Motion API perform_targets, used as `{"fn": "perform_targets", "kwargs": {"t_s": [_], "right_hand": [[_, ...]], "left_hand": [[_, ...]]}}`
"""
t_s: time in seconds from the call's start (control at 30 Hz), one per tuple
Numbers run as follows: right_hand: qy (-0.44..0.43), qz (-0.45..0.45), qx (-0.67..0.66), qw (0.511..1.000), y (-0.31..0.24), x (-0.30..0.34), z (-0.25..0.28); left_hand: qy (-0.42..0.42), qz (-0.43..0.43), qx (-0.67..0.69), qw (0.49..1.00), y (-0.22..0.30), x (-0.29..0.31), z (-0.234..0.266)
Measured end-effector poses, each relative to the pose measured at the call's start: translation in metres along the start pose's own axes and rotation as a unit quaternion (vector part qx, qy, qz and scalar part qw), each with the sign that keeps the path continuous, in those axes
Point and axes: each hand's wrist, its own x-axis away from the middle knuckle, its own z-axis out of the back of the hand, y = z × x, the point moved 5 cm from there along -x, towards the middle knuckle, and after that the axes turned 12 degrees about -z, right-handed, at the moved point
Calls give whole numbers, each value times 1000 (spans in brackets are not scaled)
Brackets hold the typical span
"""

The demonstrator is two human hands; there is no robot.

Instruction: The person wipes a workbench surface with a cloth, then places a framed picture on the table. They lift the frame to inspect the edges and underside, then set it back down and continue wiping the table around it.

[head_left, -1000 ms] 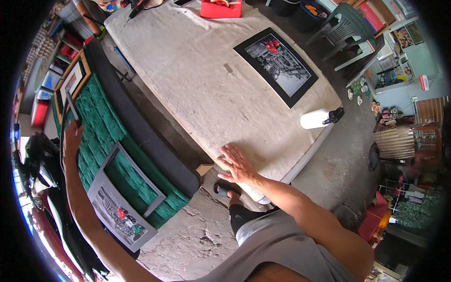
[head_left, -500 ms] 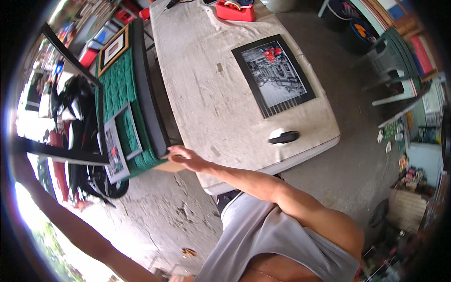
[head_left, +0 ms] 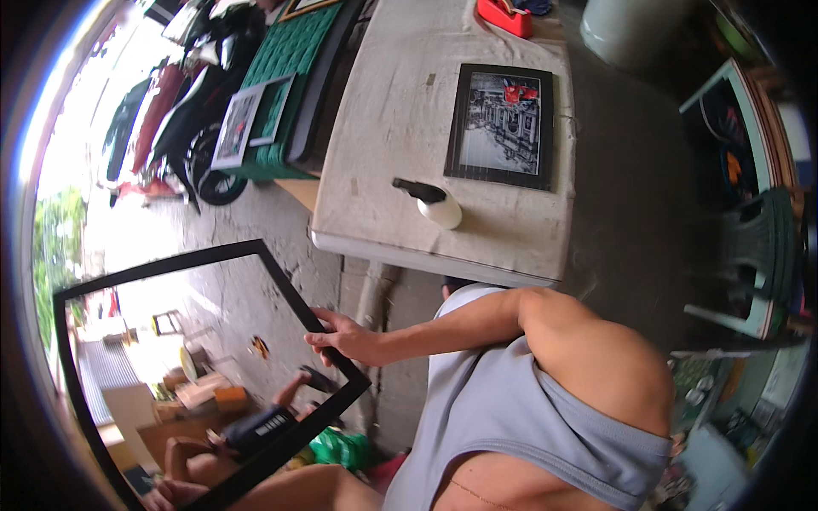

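A large black picture frame (head_left: 162,271) with nothing inside it is held up, tilted, left of the table's near end. My right hand (head_left: 348,339) grips its right side bar, thumb and fingers closed around it. At the frame's lower left, my left hand (head_left: 173,493) is closed on the bottom bar, partly hidden at the picture's lower edge. On the table lies a black-bordered picture (head_left: 503,123), a grey street scene with a red vehicle. Near it a white spray bottle (head_left: 441,209) with a black trigger head is upright.
The cloth-covered table (head_left: 375,153) is ahead. A red tape dispenser (head_left: 507,17) sits at its far end. Left of it, a green woven surface (head_left: 285,51) carries a pale-framed picture (head_left: 243,123). Motorcycles (head_left: 200,102) stand beyond. Another person (head_left: 256,430) sits beyond the black frame. Chairs (head_left: 758,255) stand at right.
The black frame has come down and toward me from the upper left. My right hand, open beside the green surface before, now grips the frame. My view has turned left.
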Motion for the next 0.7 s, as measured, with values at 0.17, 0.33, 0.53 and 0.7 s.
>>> {"fn": "perform_targets", "kwargs": {"t_s": [0.17, 0.33, 0.53, 0.7], "right_hand": [[15, 39, 144, 989, 10, 100, 25], [-19, 112, 378, 919, -69, 223, 47], [2, 136, 577, 805, -191, 311, 124], [105, 177, 556, 805, -325, 381, 229]], "left_hand": [[129, 31, 35, 991, -2, 147, 37], [235, 57, 81, 967, 40, 294, 58], [104, 42, 87, 990, 68, 335, -45], [110, 24, 151, 982, 49, 300, -226]]}}
